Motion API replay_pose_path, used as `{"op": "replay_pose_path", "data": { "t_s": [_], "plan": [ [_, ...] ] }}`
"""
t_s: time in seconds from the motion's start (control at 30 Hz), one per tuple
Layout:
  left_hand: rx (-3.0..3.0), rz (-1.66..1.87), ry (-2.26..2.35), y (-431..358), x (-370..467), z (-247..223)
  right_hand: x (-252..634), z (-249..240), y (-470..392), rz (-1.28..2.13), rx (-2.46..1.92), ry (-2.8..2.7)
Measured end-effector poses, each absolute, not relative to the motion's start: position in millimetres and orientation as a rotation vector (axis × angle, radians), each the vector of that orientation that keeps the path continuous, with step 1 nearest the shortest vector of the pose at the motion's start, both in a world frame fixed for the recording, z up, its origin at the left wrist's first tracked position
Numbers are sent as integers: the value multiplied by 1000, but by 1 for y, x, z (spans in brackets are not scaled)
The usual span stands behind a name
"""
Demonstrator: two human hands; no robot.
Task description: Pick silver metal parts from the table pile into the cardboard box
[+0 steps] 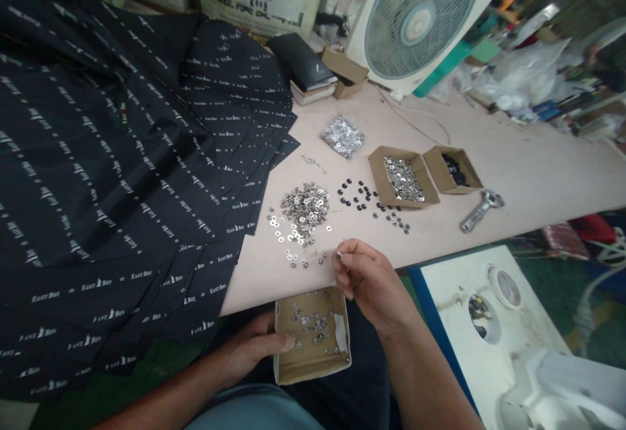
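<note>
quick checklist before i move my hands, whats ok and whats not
1. Left hand has hold of the open cardboard box: ok, the thumb is over its side wall.
2. Right hand has a secure pinch on the small metal piece: cannot tell, it is mostly covered by the fingers.
3. Silver pile kept together: not ok, loose pieces lie around it.
4. Dark discs all boxed: not ok, several lie on the table.
5. Metal tool clear of both hands: ok, it lies off to the right.
</note>
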State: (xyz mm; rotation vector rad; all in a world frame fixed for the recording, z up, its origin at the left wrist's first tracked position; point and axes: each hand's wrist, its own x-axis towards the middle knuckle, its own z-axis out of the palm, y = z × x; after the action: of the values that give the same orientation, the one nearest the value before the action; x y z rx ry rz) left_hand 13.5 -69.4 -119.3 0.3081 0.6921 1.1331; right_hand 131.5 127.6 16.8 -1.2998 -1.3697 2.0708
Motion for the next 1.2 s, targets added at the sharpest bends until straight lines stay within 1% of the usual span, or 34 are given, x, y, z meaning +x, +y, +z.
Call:
{"op": "replay_pose_path", "data": {
  "t_s": [0.2, 0.3, 0.37, 0.4, 0.53, 0.6, 0.7, 0.8, 1.2],
  "plan": [
    [318, 1116, 702, -66, 12, -113, 130, 18, 127, 2284, -1131, -897],
    [321, 1110, 721, -66, 12, -113, 128, 18, 124, 2259, -1156, -919],
    [324, 1120, 718, -67, 12, -114, 127, 16, 120, 2126, -1224, -1177],
    [323, 1128, 712, -67, 12, -114, 126, 15, 118, 2006, -1268, -1385],
    [317, 1140, 694, -66, 12, -113, 125, 9, 108, 1347, -1300, -2212],
    [315, 1137, 691, -66, 12, -112, 124, 6, 105, 1142, -1252, -2385],
    [314, 1126, 691, -65, 11, -111, 122, 2, 102, 1005, -1238, -2475],
    [324, 1122, 701, -65, 10, -110, 121, 2, 101, 977, -1241, -2507],
    [314, 1127, 712, -66, 9, -112, 125, 11, 102, 1079, -1291, -2531]
  ]
}}
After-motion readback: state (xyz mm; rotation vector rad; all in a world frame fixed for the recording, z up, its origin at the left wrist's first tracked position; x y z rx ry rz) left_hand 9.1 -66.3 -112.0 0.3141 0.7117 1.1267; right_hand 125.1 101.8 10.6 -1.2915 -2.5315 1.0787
